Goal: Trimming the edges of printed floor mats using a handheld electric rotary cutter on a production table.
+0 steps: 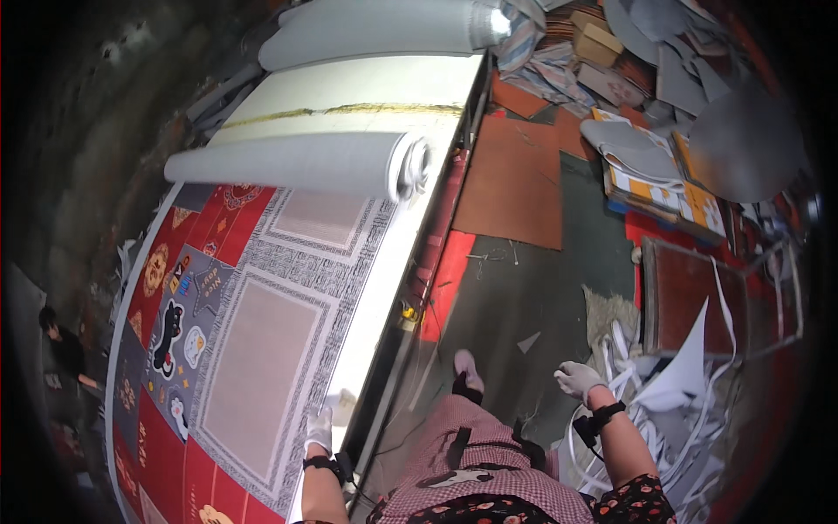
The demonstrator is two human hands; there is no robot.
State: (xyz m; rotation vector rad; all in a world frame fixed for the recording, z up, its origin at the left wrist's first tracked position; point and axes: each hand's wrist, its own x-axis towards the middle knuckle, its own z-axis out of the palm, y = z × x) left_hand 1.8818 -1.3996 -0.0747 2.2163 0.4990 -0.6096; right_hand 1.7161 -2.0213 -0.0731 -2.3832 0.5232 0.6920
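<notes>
A long printed mat sheet (pixel 262 349) covers the table on my left, with panels in grey, beige and red and a black cat figure. My left hand (pixel 319 430), in a white glove, rests at the sheet's right edge with its fingers stretched forward. My right hand (pixel 580 382), also gloved, hangs in the air to the right, away from the table. Its fingers are loosely bent, and nothing shows in them. At the far end of the printed part, the sheet's rolled grey backing (pixel 288 163) lies across the table.
Another large grey roll (pixel 375 33) lies at the table's far end. White offcut strips (pixel 650 402) heap on the floor at right, by a reddish-brown panel (pixel 696 297). Brown sheets (pixel 511 179) and stacked boxes (pixel 668 188) stand farther off. A person (pixel 65 349) is at far left.
</notes>
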